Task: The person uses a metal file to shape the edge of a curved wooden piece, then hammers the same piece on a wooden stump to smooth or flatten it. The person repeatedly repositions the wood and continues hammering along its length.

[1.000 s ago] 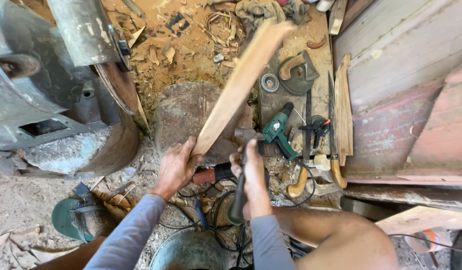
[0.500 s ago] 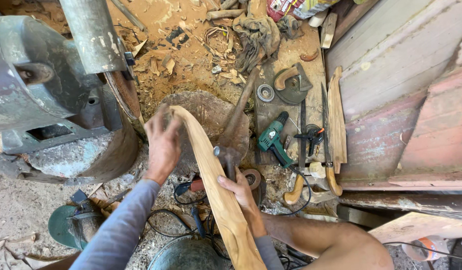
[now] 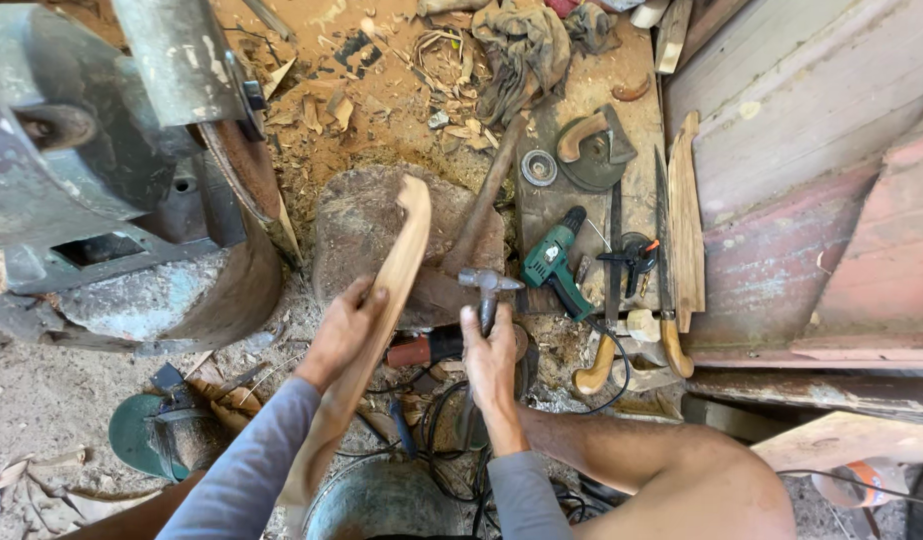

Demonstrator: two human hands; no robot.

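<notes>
Hands meet at the centre of the frame, over a wood block (image 3: 366, 225) that sits just above them. My left hand (image 3: 343, 335) has its fingers wrapped around a long curved plank (image 3: 381, 320), which runs from the lower middle of the frame up to the block, its top end resting against the block's upper edge. My right hand (image 3: 489, 362) is closed in a fist around the handle of a hammer (image 3: 488, 285), head up and just right of the plank. I judge this as the lining-up step: plank braced, hammer ready but not yet raised. A strike next would call for a firm left grip so the plank cannot slide off the block. A green drill (image 3: 553, 262) lies to the right.
</notes>
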